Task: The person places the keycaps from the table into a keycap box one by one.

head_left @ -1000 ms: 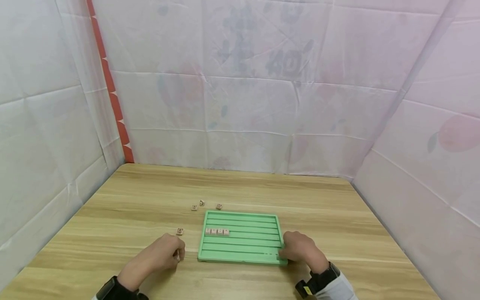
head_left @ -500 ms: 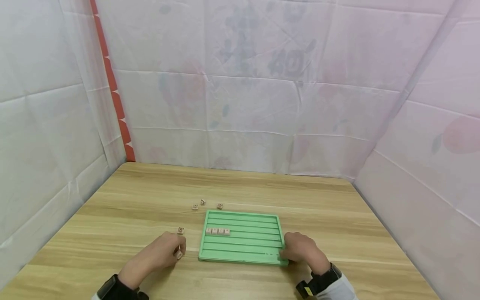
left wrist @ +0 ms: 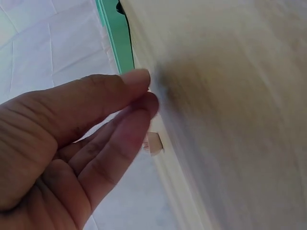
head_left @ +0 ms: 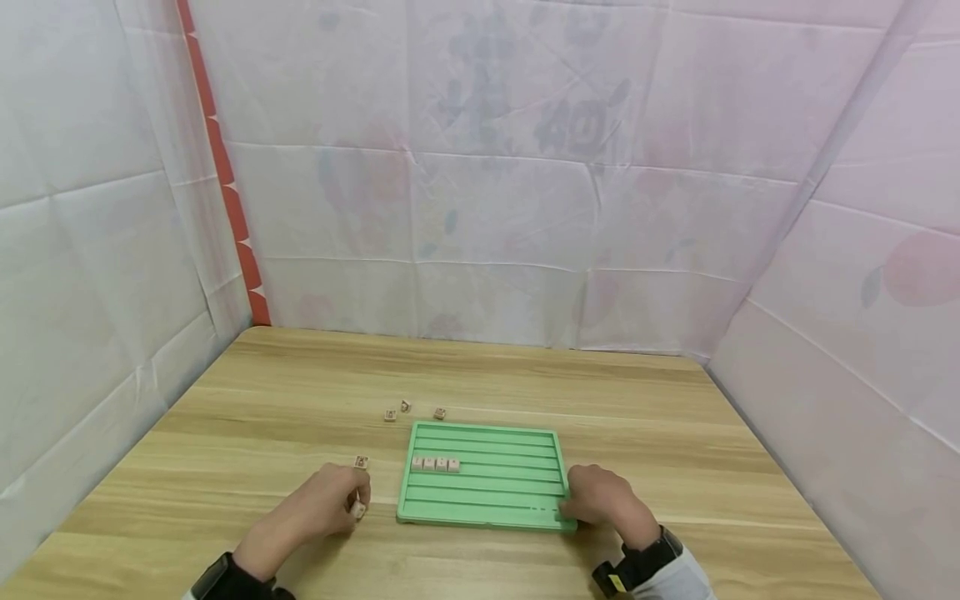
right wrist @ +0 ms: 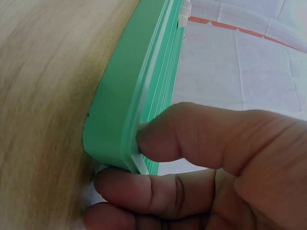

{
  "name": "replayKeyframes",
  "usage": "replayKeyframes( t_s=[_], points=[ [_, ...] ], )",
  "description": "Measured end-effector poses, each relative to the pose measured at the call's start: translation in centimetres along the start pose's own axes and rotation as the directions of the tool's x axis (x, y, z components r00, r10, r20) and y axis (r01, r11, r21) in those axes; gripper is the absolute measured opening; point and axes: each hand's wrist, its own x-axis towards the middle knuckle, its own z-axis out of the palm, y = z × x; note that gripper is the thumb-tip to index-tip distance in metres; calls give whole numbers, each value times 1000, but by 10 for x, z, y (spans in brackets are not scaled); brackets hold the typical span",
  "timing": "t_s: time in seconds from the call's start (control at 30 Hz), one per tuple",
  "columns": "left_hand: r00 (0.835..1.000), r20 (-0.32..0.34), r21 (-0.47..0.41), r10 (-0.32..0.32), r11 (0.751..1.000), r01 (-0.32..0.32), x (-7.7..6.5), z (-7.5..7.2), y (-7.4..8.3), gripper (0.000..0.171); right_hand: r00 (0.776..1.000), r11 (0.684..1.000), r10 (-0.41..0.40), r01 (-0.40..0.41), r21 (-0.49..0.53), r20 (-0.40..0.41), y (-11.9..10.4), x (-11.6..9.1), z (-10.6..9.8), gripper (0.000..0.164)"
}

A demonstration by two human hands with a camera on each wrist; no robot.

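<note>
In the head view a green ridged board (head_left: 487, 492) lies on the table, with several pale tiles (head_left: 436, 464) lined up along one groove at its left. My left hand (head_left: 326, 500) is left of the board, pinching a small pale tile (head_left: 359, 508) between thumb and fingers. The left wrist view hides that tile behind the fingertips. A loose marked tile (head_left: 362, 462) lies just beyond this hand. My right hand (head_left: 600, 500) grips the board's near right corner. In the right wrist view its thumb (right wrist: 163, 136) lies on the rim and its fingers (right wrist: 129, 189) are against the outer side.
Beyond the board's far left edge lie three more loose tiles: one tile (head_left: 390, 415) at the left, a tipped tile (head_left: 406, 406), and another tile (head_left: 439, 413). The wooden table (head_left: 480, 367) meets white sheet walls (head_left: 487, 208) at its back and sides.
The tile in my left hand has turned slightly and shows more below the fingers than a second ago. My right hand keeps its grip on the board, which stays in place.
</note>
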Motion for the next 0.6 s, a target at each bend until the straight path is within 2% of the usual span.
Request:
replayKeyframes(
  t_s=[0.23,0.43,0.6],
  points=[
    [999,-29,-13,19,1000,-19,1,-1,1,15,1000,1000,4,-4,8,5,0,0,0,17],
    [998,-41,-99,52,994,-56,3,0,1,16,1000,1000,3,-3,4,-3,0,0,1,17],
    [999,-10,-201,39,979,-41,2,0,1,20,1000,1000,3,-3,1,-3,1,0,1,17]
  ],
)
